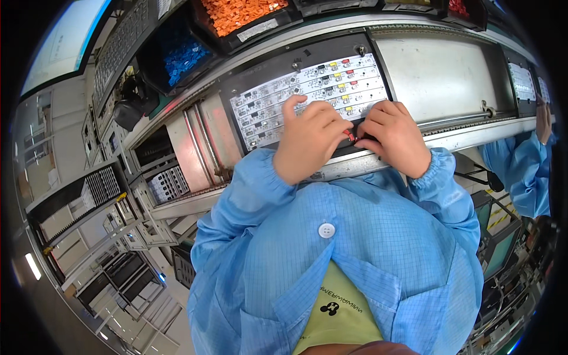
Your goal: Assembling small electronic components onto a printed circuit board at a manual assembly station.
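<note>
A white circuit board panel (272,105), split into several strips, lies in a black carrier frame (260,78) on the rail line before me. Small black, yellow and red components stand on the strips, mostly towards the right end. Over the panel's lower edge, my left hand (313,137) is closed in a pinch on a small red part (349,135). My right hand (393,135) meets it there, thumb and fingers pressed together beside the red part. Whatever lies between the right fingertips is too small and covered to name. Both hands hide the panel's lower right area.
Behind the rail stand bins of orange parts (242,13), blue parts (182,59) and red parts (458,7). A bare metal plate (438,74) lies right of the carrier. Another panel (522,81) and a co-worker's blue sleeve (520,165) are at far right. A screen (62,41) stands upper left.
</note>
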`<action>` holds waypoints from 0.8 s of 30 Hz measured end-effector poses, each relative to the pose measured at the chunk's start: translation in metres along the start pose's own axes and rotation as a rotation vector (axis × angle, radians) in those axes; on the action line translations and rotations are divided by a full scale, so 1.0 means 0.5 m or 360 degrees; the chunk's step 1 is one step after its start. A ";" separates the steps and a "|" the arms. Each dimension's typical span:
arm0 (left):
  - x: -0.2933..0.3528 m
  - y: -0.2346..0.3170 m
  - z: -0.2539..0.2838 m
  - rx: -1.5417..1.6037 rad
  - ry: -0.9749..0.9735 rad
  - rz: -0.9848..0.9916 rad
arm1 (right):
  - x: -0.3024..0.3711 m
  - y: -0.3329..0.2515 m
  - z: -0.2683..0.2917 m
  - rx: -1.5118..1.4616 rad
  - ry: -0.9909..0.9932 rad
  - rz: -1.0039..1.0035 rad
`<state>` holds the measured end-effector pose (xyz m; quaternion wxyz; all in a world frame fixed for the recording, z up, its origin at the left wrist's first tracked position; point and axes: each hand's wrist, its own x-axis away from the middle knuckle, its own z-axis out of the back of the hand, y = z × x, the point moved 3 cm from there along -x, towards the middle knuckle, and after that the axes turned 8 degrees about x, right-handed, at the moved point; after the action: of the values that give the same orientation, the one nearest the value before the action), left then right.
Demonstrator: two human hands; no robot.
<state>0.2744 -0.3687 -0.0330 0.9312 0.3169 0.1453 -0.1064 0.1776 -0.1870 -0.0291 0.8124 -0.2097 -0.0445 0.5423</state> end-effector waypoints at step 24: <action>-0.005 -0.057 0.033 0.0263 0.0109 0.0396 | -0.015 0.024 0.003 -0.0637 0.0224 -0.0569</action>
<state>0.2672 -0.4010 -0.0358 0.9025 0.4113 0.1273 0.0090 0.1637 -0.1895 -0.0311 0.8388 -0.3919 -0.1305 0.3547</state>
